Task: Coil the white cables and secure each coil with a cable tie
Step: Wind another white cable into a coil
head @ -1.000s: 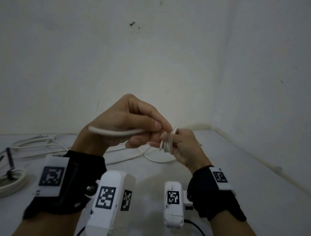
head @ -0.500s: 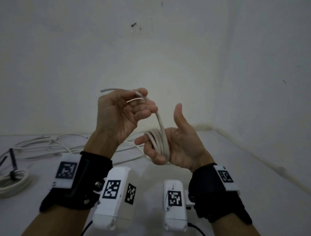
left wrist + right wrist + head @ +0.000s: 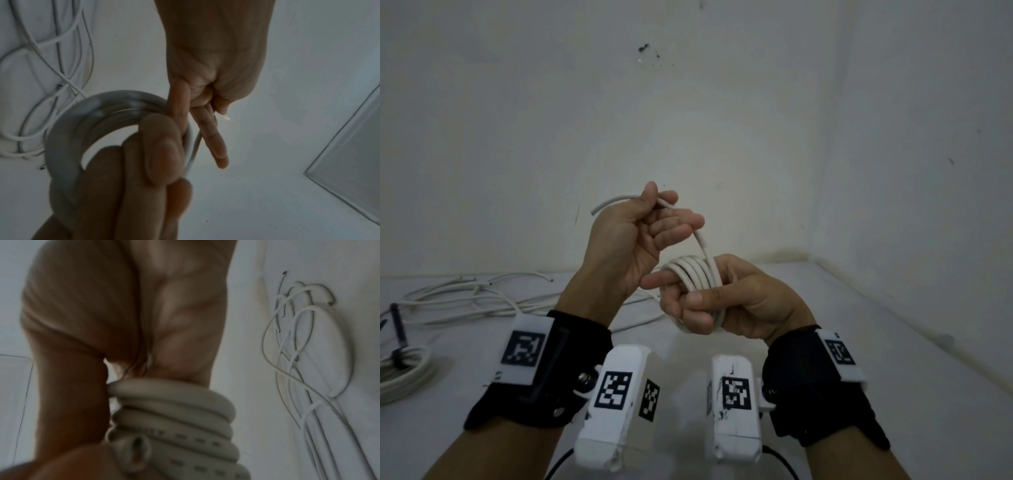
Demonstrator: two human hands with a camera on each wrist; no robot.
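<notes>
A white cable coil [image 3: 691, 274] of several turns sits around the fingers of my right hand [image 3: 709, 305], with the thumb pressed down over the turns. From the coil a short free tail [image 3: 702, 246] rises to my left hand [image 3: 650, 226], which pinches it just above and to the left; the cut end [image 3: 599, 207] sticks out past the thumb. In the left wrist view the coil [image 3: 68, 129] hangs on the right hand's fingers [image 3: 156, 146]. The right wrist view shows the stacked turns [image 3: 174, 415] close up.
Loose white cables [image 3: 465, 294] lie tangled on the white table at the back left. A finished coil [image 3: 404, 373] bound with a black cable tie [image 3: 399, 332] rests at the left edge. Walls stand close behind and on the right.
My left hand lifted the cable tail up from the right hand. My right hand opened with the coil round its fingers, and its thumb has now come down onto the turns.
</notes>
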